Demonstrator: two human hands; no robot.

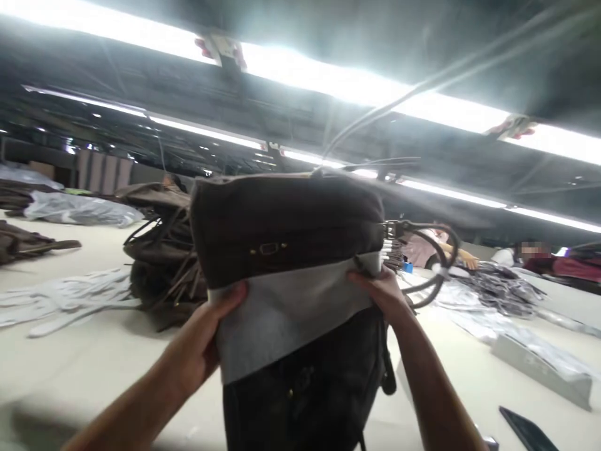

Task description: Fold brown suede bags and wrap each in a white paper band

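Note:
A dark brown bag (291, 219) with a small metal buckle on its front is held up in the middle of the view. Around its front runs a light grey sheet (300, 307), slanting at its lower edge. My left hand (201, 338) grips the bag's left side, thumb on the grey sheet. On the right side my right hand (382, 291) holds it too, its thumb over the sheet near the upper edge. The other fingers of both hands are mostly hidden behind the bag. A looped strap (441, 275) sticks out at the right.
Behind on the left stand piled dark bags (162, 269), beside white strips (70, 297) on the pale table (94, 363). To the right are a grey tray (539, 369), a dark flat device (526, 429), tangled straps (507, 288) and other people farther back.

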